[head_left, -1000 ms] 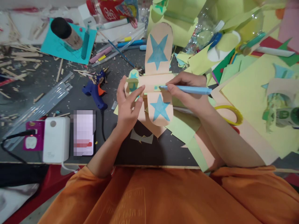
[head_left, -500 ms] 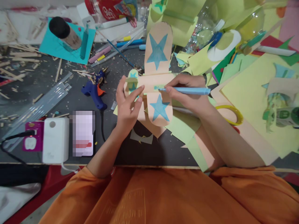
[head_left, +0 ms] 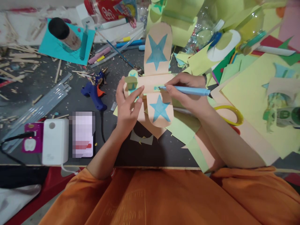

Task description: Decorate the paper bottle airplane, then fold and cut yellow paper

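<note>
A peach paper plane [head_left: 150, 82] lies in front of me, with a blue star on each rounded wing and small starred green pieces at its left, tail-like end. My left hand [head_left: 128, 106] steadies that end, thumb and fingers bent around and against the paper. In my right hand [head_left: 187, 90] a light blue marker [head_left: 192, 90] is pinched, its tip touching the plane's body beside small green-blue dots. The paper under my left palm is hidden.
A blue glue gun [head_left: 93, 95] lies left of the plane. Nearer the front edge are a phone [head_left: 83, 134] and a white power bank [head_left: 55, 142]. Yellow-handled scissors [head_left: 231, 114] sit under my right forearm among paper sheets [head_left: 253, 93]. Clear sticks [head_left: 39, 109] and wood scraps cover the left.
The marker tip stays on the plane's body, where a second dot now shows more plainly beside the first. Both hands have hardly moved; the view has shifted very slightly.
</note>
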Action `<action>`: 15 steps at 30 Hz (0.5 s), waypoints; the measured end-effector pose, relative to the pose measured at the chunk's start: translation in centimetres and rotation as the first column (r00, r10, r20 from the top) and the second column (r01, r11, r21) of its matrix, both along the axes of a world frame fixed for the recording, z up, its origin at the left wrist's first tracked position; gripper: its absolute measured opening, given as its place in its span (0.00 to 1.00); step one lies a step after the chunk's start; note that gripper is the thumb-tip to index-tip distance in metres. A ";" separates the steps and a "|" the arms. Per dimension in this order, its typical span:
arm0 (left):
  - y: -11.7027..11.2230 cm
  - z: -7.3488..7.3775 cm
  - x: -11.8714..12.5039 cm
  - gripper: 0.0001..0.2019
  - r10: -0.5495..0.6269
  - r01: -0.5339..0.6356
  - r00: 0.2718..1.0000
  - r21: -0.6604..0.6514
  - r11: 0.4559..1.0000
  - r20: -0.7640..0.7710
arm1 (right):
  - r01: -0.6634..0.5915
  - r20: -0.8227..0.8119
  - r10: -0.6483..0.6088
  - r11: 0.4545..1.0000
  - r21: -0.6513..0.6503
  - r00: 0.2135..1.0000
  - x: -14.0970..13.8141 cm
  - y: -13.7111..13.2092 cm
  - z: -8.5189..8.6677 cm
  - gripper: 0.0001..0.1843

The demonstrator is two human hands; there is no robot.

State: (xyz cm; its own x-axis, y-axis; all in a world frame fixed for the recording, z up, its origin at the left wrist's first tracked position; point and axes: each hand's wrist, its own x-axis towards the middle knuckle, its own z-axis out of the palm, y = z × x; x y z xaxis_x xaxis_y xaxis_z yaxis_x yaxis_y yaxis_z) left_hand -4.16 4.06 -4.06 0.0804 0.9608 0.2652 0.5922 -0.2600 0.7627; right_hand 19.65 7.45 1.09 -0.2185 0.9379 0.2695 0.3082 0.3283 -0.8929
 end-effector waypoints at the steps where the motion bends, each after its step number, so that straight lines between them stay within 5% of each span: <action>1: 0.0 0.0 0.0 0.27 0.001 -0.001 1.000 0.002 1.000 0.000 | -0.012 0.003 0.012 1.000 -0.003 1.000 0.0 0.1 0.0 0.14; 15: 0.0 -0.2 0.0 0.24 -0.014 0.013 1.000 0.053 0.999 0.026 | 0.021 0.017 -0.021 1.000 0.007 1.000 0.0 0.0 -0.1 0.14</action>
